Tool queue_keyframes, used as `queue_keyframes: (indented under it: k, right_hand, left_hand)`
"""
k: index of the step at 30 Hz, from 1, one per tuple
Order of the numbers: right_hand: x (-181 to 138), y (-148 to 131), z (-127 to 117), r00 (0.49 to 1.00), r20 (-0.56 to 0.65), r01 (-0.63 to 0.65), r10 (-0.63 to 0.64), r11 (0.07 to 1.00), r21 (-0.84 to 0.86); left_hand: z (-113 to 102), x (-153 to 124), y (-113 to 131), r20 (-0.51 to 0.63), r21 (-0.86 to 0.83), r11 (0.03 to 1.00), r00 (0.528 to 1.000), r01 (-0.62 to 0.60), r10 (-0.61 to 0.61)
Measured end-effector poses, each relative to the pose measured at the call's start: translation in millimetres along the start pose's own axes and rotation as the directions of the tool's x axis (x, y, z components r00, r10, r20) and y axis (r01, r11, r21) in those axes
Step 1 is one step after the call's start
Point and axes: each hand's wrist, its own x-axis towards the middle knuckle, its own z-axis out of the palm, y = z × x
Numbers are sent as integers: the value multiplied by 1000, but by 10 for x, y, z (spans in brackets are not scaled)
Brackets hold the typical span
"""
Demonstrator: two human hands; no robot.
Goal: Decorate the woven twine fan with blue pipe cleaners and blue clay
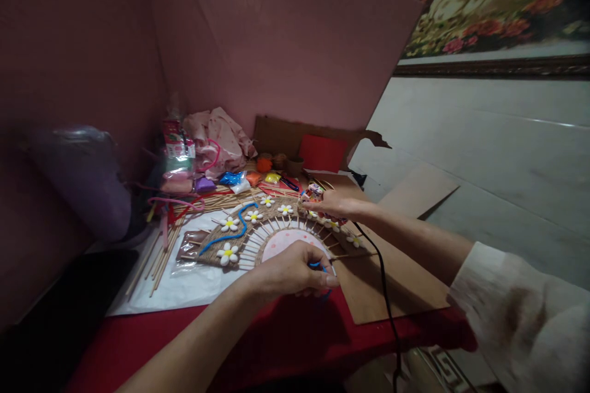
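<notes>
A fan-shaped woven craft piece [258, 230] of jute and wooden sticks lies on a white sheet, with white and yellow flowers [227, 253] and a pink centre [286, 239]. A blue pipe cleaner [230, 233] curves across its left side. My left hand [295, 270] rests at the fan's near edge, fingers pinched on a second blue pipe cleaner [320, 265]. My right hand [334, 204] reaches to the fan's far right rim, fingers closed on a small colourful object I cannot make out. A black cord [385, 295] runs under my right forearm.
Loose wooden sticks [161, 255] lie left of the fan. Coloured clay packets [239, 181], pink cloth [221, 138] and small cups [276, 163] crowd the back. A pink board [276, 31] walls off the desk. Brown cardboard [391, 282] lies on the red tabletop [295, 338] at right.
</notes>
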Motion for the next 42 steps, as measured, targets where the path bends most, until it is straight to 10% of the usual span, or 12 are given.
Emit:
queue_keyframes:
  k: [42]
  right_hand:
    - [-259,44,14,993,-117,34,-8,975,221]
  left_hand:
    - [-3,-23,14,-10,21,1000,1000,-4,4]
